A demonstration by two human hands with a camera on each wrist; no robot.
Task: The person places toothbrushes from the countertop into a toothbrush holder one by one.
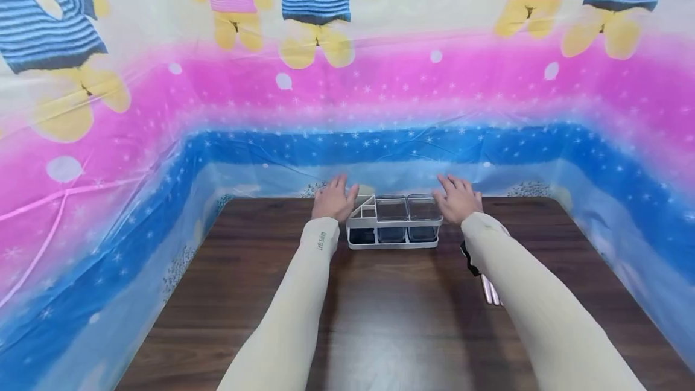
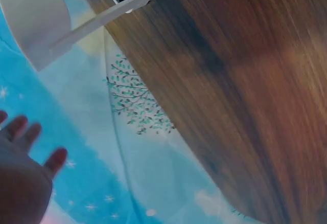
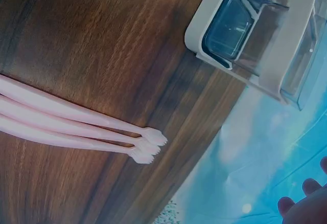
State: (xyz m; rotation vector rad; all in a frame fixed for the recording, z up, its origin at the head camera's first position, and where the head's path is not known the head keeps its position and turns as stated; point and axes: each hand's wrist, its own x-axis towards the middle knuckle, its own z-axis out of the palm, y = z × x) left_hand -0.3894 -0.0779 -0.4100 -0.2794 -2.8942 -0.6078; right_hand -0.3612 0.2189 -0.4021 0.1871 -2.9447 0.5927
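A white rack [image 1: 393, 245] stands at the far side of the table, with two clear cups [image 1: 392, 209] in it and a divided compartment at its left end. My left hand [image 1: 332, 201] is at the rack's left end, fingers straight and spread, gripping nothing. Level with it, my right hand [image 1: 458, 199] hovers by the right end, its fingers likewise extended. Three pink toothbrushes [image 3: 76, 124] lie side by side on the wood in the right wrist view. From the head, the right forearm partly hides them.
The dark wooden table [image 1: 260, 294] ends just behind the rack. A patterned cloth [image 1: 347, 89] with bears, pink and blue bands hangs around the back and sides. A black band [image 1: 469, 259] shows under the right wrist.
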